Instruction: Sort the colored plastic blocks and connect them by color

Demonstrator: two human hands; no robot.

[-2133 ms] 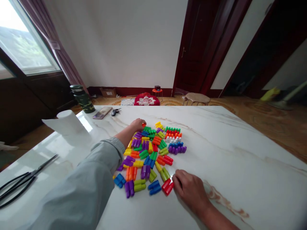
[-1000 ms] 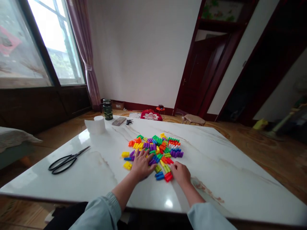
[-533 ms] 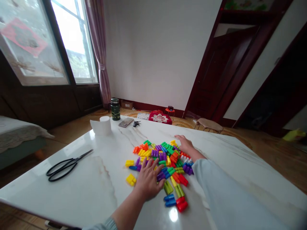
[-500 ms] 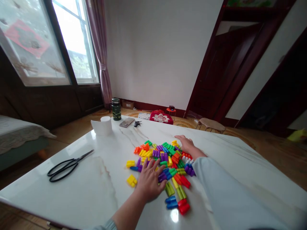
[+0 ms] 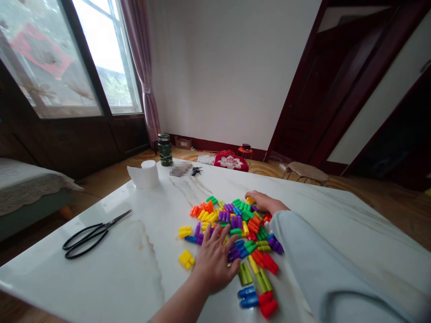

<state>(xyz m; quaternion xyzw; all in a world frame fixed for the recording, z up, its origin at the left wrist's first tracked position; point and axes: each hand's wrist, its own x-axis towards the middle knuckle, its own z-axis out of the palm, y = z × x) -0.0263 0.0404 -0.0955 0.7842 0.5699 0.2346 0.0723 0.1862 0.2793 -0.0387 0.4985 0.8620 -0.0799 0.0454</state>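
Observation:
A loose pile of colourful plastic building blocks (image 5: 236, 222) lies on the white marbled table. My left hand (image 5: 214, 262) rests palm down over the near left part of the pile, its fingers spread across purple and blue blocks. At the pile's far right edge is my right hand (image 5: 264, 202), fingers stretched out and touching a yellow block (image 5: 250, 200); part of its fingers is hard to see. Left of my left hand, a separate yellow block (image 5: 186, 259) sits alone. Joined blue blocks (image 5: 248, 298) and red blocks (image 5: 267, 305) lie nearest to me.
Black-handled scissors (image 5: 107, 225) lie on the left of the white table (image 5: 111, 278). Toward the far edge stand a white paper roll (image 5: 149, 176) and a green camouflage flask (image 5: 165, 150). Keys (image 5: 196, 171) lie beside a pixelated flat object (image 5: 181, 169). A stool (image 5: 307, 170) stands beyond the table.
My right hand has come down lower, onto the yellow block at the pile's edge. My left hand stays spread over the blocks. The view has shifted slightly.

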